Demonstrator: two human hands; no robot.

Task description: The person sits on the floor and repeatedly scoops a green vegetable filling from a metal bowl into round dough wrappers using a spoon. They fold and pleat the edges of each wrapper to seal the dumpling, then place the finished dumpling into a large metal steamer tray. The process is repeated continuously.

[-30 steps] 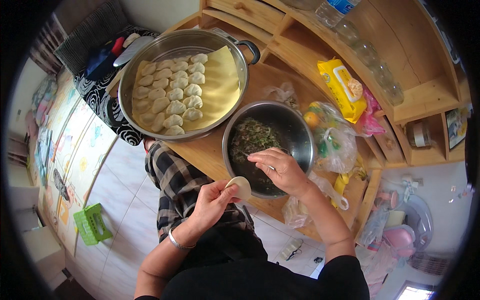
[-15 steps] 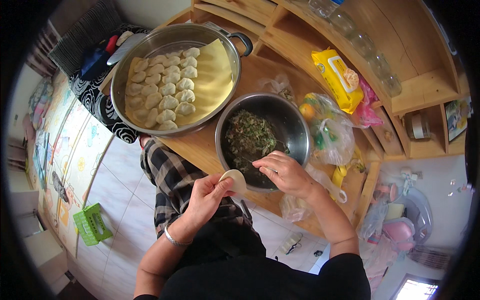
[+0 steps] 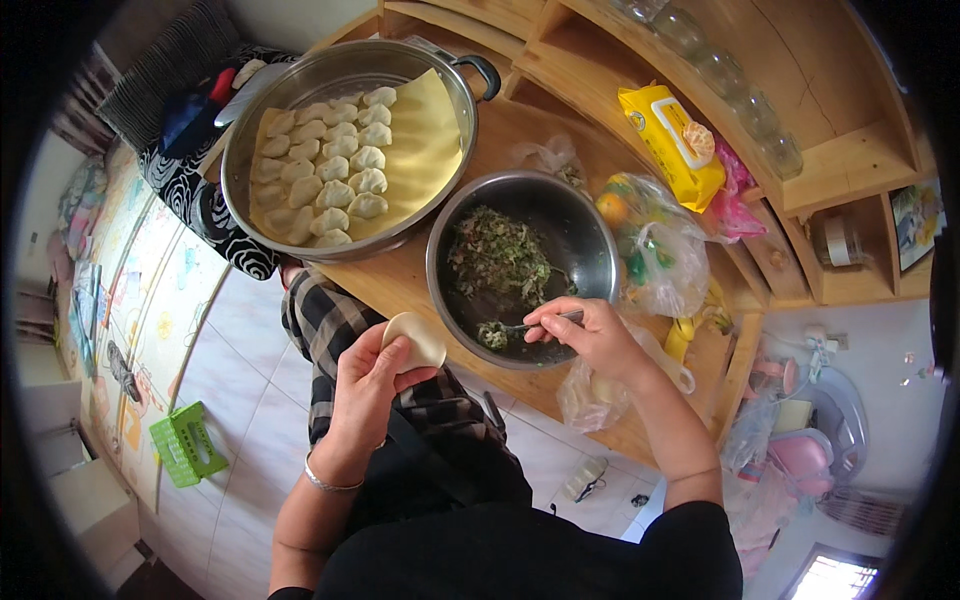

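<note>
My left hand (image 3: 368, 375) pinches a round, pale dumpling wrapper (image 3: 416, 340) by its edge, above my lap. A spoon (image 3: 545, 321) is gripped in my right hand (image 3: 590, 335), over the near side of a steel bowl. On the spoon's tip sits a small clump of green filling (image 3: 492, 335). Inside the steel bowl (image 3: 600, 240), more chopped green filling (image 3: 498, 255) is heaped toward the left. Rows of folded dumplings (image 3: 335, 168) lie on a yellowish liner (image 3: 428, 130) in a wide steel pan (image 3: 240, 170) at the far left.
Right of the bowl lie plastic bags of produce (image 3: 660, 260) and a yellow wipes pack (image 3: 675, 145). A wooden shelf (image 3: 840, 160) rises behind the table. Bananas (image 3: 680, 340) rest near the table's right end; a green stool (image 3: 187, 445) stands on the floor.
The spoon has come up out of the filling with a clump on its tip. My left hand has shifted left with the wrapper, which now faces up more openly.
</note>
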